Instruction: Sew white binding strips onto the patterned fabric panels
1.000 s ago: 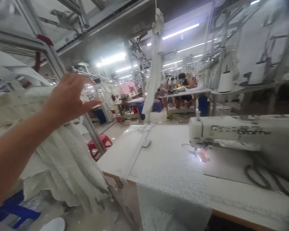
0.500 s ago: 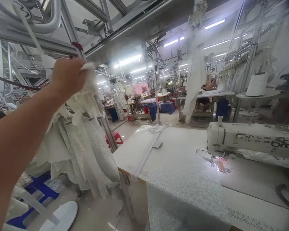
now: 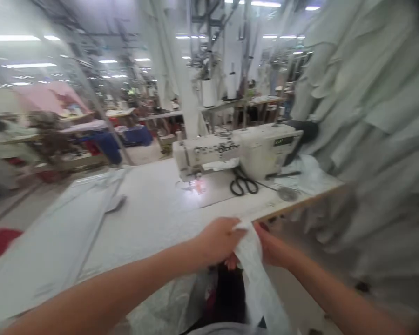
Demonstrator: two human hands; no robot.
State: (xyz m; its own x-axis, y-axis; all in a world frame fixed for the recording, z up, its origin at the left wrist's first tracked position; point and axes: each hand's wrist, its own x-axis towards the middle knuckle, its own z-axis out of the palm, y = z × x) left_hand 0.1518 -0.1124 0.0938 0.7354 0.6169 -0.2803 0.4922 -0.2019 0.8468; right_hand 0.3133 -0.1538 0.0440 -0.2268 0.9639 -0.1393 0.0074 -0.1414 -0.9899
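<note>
A strip of white fabric [image 3: 256,274] hangs from my two hands, close in front of my body and just off the table's front edge. My left hand [image 3: 220,239] is closed on its upper end, with the fingers partly curled out of sight below. On the strip's other side, my right hand [image 3: 271,244] is closed against it; its fingertips are mostly hidden and blurred. Beyond my hands stands a white sewing machine [image 3: 209,153] with its needle light on. Pale patterned fabric [image 3: 164,300] drapes over the table edge at lower left.
Black-handled scissors [image 3: 244,185] lie on the white table [image 3: 143,200] beside the machine. At left, a long flat white piece [image 3: 59,232] rests on it. White garments [image 3: 380,139] hang close on the right. A red stool [image 3: 0,242] is at far left.
My view has swung right and down. My left hand has come down from the hanging garments at left to in front of my body. My right hand has entered view, and both hold white fabric.
</note>
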